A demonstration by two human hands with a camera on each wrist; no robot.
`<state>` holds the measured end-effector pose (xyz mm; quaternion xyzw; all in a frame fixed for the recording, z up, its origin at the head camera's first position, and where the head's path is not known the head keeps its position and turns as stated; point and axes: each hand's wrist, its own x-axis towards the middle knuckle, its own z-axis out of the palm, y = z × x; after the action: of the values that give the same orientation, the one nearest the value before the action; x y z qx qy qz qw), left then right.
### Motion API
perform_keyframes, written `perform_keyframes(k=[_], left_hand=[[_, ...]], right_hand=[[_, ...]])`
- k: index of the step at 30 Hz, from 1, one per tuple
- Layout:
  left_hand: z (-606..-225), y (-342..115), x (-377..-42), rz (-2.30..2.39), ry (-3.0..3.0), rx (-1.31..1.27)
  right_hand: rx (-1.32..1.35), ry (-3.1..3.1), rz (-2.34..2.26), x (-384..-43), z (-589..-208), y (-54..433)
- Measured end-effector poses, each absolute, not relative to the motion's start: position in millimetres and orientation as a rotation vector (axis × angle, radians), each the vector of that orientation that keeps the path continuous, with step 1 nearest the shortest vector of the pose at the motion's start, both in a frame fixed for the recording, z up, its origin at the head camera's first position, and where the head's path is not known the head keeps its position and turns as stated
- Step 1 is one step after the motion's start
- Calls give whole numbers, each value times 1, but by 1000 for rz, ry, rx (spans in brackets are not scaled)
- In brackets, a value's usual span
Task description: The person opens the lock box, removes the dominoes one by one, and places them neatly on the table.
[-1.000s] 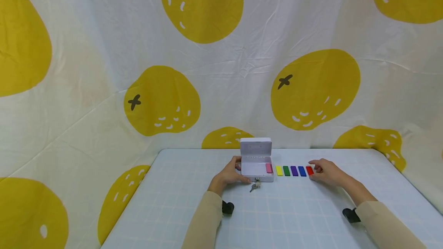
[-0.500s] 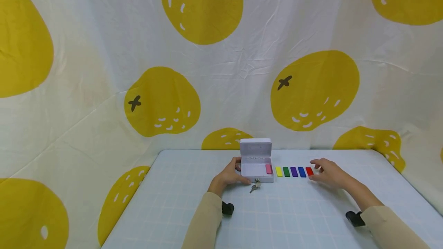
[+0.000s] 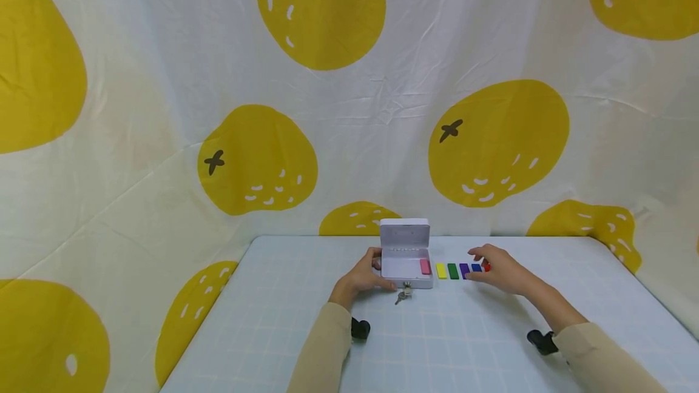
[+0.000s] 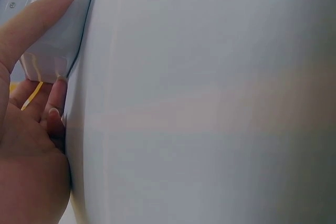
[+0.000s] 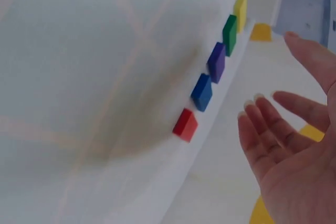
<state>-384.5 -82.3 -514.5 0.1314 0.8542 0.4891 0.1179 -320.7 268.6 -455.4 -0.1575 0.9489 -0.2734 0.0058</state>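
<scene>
A small white metal cash box [image 3: 405, 235] stands with its lid raised, a pink block [image 3: 425, 267] lying inside at the right. My left hand [image 3: 360, 275] grips its left front corner, the thumb along the front wall and the fingers at the side. Keys [image 3: 402, 297] hang at the front lock. Right of the box lies a row of blocks: yellow [image 3: 441, 271], green [image 3: 452, 271], purple [image 3: 464, 270], blue [image 5: 201, 93] and red [image 5: 185, 125]. Over the row's right end hovers my right hand [image 3: 505, 270], fingers spread and holding nothing; it partly covers the red block in the head view.
A pale checked cloth covers the table [image 3: 437, 344]. Behind it hangs a white curtain [image 3: 371, 156] printed with large yellow fruit. Each wrist carries a black camera, such as the right wrist camera [image 3: 542, 342].
My right hand has moved left along the row, from beside the red block to above the blue and purple ones. The left hand and the box stay in place.
</scene>
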Motion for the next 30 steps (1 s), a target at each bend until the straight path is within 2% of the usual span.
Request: perform_keyframes(k=[21, 30], left_hand=[[-515, -84, -386, 1445, 2498, 411], [-514, -84, -384, 1504, 2453, 429]], right_hand=[[-643, 2934, -905, -340, -456, 198], [-587, 2903, -918, -350, -465, 180]])
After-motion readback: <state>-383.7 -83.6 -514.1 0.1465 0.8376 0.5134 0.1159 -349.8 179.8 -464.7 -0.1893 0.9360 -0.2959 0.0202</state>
